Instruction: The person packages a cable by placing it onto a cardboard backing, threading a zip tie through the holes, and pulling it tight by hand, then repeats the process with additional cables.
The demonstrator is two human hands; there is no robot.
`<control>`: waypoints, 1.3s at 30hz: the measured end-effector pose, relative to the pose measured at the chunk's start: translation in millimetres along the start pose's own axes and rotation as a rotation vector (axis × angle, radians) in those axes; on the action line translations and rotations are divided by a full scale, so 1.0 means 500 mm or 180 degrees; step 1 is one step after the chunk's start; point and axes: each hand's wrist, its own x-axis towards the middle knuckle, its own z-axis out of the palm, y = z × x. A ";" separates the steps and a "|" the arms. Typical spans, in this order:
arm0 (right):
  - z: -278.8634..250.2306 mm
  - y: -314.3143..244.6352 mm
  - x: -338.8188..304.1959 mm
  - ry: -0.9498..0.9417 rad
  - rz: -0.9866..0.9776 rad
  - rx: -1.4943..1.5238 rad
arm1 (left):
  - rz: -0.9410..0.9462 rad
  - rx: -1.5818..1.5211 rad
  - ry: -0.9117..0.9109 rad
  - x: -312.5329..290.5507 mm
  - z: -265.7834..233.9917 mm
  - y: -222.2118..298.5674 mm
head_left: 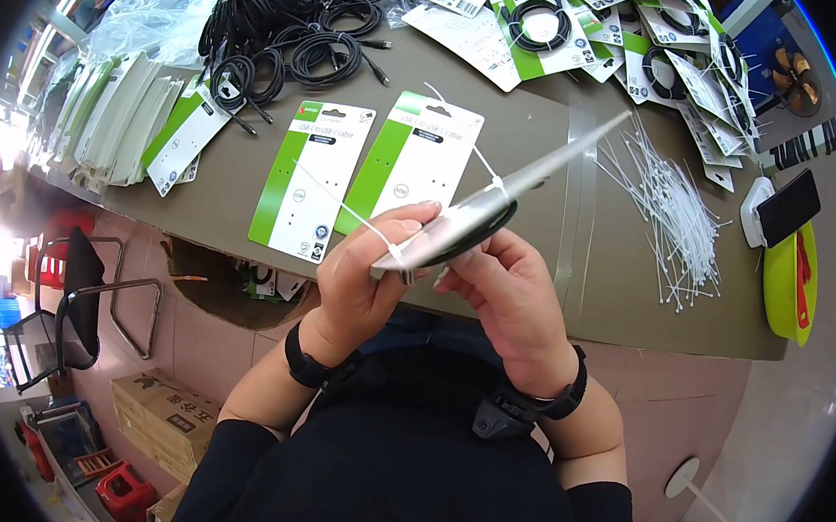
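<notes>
Between my hands is a cable card (pixel 551 161), tilted and seen nearly edge-on. A coiled black cable (pixel 473 239) lies against its underside. Two white cable ties pass through the card, and their tails stick out on the upper side; one tie (pixel 396 252) is close to my left thumb. My left hand (pixel 359 271) pinches the card's near left end. My right hand (pixel 513 292) has its fingers curled at the cable coil below the card; the fingertips are partly hidden. Just beyond, two flat green-and-white cards, a left card (pixel 312 181) and a right card (pixel 423 155), lie on the table.
Loose white cable ties (pixel 673 216) are heaped at the right. Finished cable cards (pixel 664 75) pile up at the far right. Black cables (pixel 289 19) and a row of upright cards (pixel 117 124) occupy the left. A phone (pixel 790 208) stands by a lime-green basket (pixel 786 287).
</notes>
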 end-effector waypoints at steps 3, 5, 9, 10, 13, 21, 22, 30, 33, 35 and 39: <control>0.015 -0.008 -0.003 0.0176 0.0045 0.0020 | 0.0387 0.0450 -0.0122 0.009 0.000 0.006; 0.019 -0.010 -0.006 0.0109 -0.0174 -0.0007 | 0.0499 0.0381 -0.0131 0.012 0.000 0.000; 0.003 0.025 -0.023 0.0124 -0.0317 0.0213 | 0.0790 0.0163 -0.0215 0.015 -0.003 0.001; -0.004 0.037 -0.031 0.0152 -0.0335 0.0332 | 0.0849 0.0092 -0.0283 0.017 -0.003 0.006; -0.025 0.028 -0.052 0.0190 -0.0452 0.0373 | 0.0835 0.0123 -0.0486 0.027 -0.013 0.023; -0.029 -0.013 -0.050 0.0223 -0.0893 -0.0120 | 0.1195 0.0085 -0.0300 0.027 -0.017 0.009; -0.031 -0.014 -0.054 0.0306 -0.0931 -0.0158 | 0.1257 0.0079 -0.0366 0.030 -0.017 0.011; 0.006 0.003 -0.019 0.0230 -0.1173 -0.0648 | -0.0077 -0.0184 0.0007 0.002 0.003 0.031; 0.002 -0.005 -0.009 0.0585 -0.1470 -0.0530 | -0.1082 -0.1272 0.0138 0.019 -0.002 0.049; 0.004 0.000 -0.009 0.0761 -0.1607 -0.0469 | -0.1833 -0.3172 0.0326 0.039 -0.003 0.065; 0.021 0.029 -0.016 0.0268 -0.1381 -0.0183 | -0.2301 -0.3999 0.0102 0.034 0.005 0.060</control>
